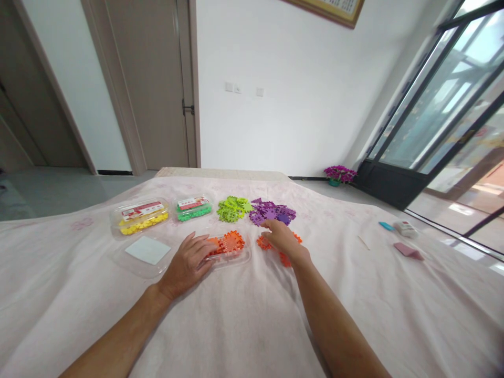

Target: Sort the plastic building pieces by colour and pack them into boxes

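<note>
A clear plastic box [232, 258] holding orange gear-shaped plastic pieces [233, 242] lies in front of me on the cloth. My left hand [189, 262] grips the box at its left end, the thumb by the near rim and the fingers reaching over the orange pieces. To the right of the box, my right hand [281, 239] hovers over a small heap of loose orange gear pieces [285, 259], fingers bent but apart. I see nothing held in it, though the palm hides part of the heap.
Beyond my hands lie lime-green pieces [232, 209] and purple pieces [271, 211]. At left are a closed box of yellow pieces [144, 218], a closed box of green pieces [192, 209] and a clear lid [147, 251]. A pink cloth-like item [407, 250] lies far right.
</note>
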A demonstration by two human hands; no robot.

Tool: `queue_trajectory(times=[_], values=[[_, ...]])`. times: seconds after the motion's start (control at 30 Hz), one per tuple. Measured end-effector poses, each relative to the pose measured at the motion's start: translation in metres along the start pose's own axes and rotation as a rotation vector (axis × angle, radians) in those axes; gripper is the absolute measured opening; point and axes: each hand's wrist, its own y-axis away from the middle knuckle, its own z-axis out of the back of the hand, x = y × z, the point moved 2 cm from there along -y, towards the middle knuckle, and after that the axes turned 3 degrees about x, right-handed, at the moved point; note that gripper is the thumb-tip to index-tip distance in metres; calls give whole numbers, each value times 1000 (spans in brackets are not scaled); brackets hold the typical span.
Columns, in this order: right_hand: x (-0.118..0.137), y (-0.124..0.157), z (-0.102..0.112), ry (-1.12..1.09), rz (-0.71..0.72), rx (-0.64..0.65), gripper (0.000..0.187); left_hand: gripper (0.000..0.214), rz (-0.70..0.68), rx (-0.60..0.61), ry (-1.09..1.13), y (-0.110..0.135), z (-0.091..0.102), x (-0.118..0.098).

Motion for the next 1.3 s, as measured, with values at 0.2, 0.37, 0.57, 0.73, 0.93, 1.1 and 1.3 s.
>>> queue_trajectory(times=[0.2,0.37,0.57,0.73,0.93,1.1,1.3], values=[[-17,-1,-12,238,-44,130,41,35,-57,33,-40,-4,3,-11],[-12,-5,-14,226,-1,93,42,42,-61,99,-17,-4,4,-12],[-10,-4,3,-25,-188,-184,16,48,-37,160,11,-7,9,-14],[9,-9,-10,-545,-89,-293,26,50,-53,151,3,-9,9,-16],[48,-3,-39,-903,-33,-44,28,59,45,-78,-32,-6,10,-9],[70,-1,-47,-1107,14,148,29,64,80,-189,-64,-3,13,-3],[61,-8,-50,-1007,-5,49,32,53,16,-66,-96,-4,10,-6]])
